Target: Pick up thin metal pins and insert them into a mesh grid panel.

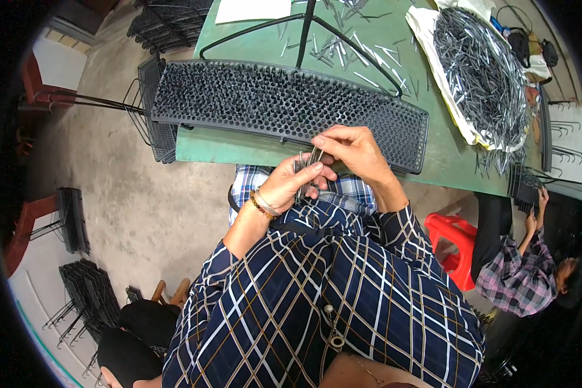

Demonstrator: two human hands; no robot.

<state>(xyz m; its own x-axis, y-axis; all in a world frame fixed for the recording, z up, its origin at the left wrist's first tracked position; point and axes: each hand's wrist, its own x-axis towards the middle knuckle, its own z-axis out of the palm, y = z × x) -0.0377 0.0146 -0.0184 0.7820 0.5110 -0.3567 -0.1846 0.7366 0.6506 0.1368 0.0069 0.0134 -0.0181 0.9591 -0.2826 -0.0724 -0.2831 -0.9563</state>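
My left hand [281, 184], with a beaded bracelet at its wrist, is closed around a small bunch of thin dark metal pins [298, 167]. My right hand [355, 154] pinches at the upper ends of slim pins just above the left palm; how many it grips is hidden. Both hands are close together at the table's near edge. Right beyond them lies a long black perforated rack [404, 139] with a bent-rod frame. Black upright pieces fill its left and middle part densely, while the right end shows bare holes.
Loose pins [333, 48] are scattered on the green table [207, 152]. A white sack [427, 48] heaped with metal pins lies at the right. Hooked racks [87, 291] stand at the left. A red stool [449, 242] and a co-worker [514, 278] are at the right, another person [132, 330] lower left.
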